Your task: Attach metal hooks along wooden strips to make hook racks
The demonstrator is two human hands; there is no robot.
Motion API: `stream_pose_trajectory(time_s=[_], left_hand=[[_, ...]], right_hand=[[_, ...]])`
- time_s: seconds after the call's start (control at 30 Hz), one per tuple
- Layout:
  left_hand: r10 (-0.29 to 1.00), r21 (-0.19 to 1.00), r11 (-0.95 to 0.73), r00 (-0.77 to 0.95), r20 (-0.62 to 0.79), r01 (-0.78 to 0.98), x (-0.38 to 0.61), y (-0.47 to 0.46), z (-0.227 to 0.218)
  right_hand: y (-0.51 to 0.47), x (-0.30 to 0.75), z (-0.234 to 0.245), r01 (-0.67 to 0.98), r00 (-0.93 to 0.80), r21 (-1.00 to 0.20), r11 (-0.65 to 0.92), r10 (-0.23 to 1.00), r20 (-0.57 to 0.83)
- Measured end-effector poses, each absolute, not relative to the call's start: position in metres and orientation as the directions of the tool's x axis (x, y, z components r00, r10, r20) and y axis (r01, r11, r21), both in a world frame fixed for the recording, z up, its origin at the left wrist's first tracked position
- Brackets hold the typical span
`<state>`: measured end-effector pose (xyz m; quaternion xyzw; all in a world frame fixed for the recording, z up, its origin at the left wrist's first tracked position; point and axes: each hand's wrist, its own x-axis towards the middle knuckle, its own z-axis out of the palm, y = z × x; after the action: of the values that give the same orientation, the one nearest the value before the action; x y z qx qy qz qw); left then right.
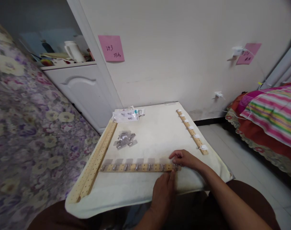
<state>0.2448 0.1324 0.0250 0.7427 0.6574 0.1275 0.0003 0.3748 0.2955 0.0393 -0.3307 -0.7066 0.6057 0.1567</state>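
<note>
Touching the near edge of the front strip (144,167) with left hand (162,187), extended, and curving right hand (183,158) half-open over its right end; cannot tell if gripping anything. Lies on the bench (155,134); looks light, stiff, likely best held by bare wooden edges. Bears seven shiny pieces (137,166); beyond, see six white tags (203,147) on the right strip (199,142).

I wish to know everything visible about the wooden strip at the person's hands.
The wooden-looking strip is pale and narrow, with small dark holes. It lies flat, crosswise, on the whitish cloth. Seven silvery pieces sit along it, most with clear cards beyond its far edge. The left hand and right hand seem to touch its right end.
</note>
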Motion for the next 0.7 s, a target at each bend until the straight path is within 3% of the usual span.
stream_pose_trajectory(time_s=[0.3,0.47,0.7], left_hand=[[0.972,0.083,-0.153,0.134,0.194,0.985,0.244,0.135,0.019],[0.977,0.086,-0.138,0.121,0.178,0.987,0.244,0.135,0.020],[0.978,0.095,-0.140,0.123,0.166,0.986,0.244,0.135,0.022]], right_hand=[[0.292,0.377,0.049,0.273,-0.755,-0.959,0.077,0.635,-0.164],[0.291,0.378,0.051,0.243,-0.789,-0.969,0.039,0.589,-0.174],[0.292,0.372,0.045,0.256,-0.746,-0.965,-0.060,0.622,-0.237]])
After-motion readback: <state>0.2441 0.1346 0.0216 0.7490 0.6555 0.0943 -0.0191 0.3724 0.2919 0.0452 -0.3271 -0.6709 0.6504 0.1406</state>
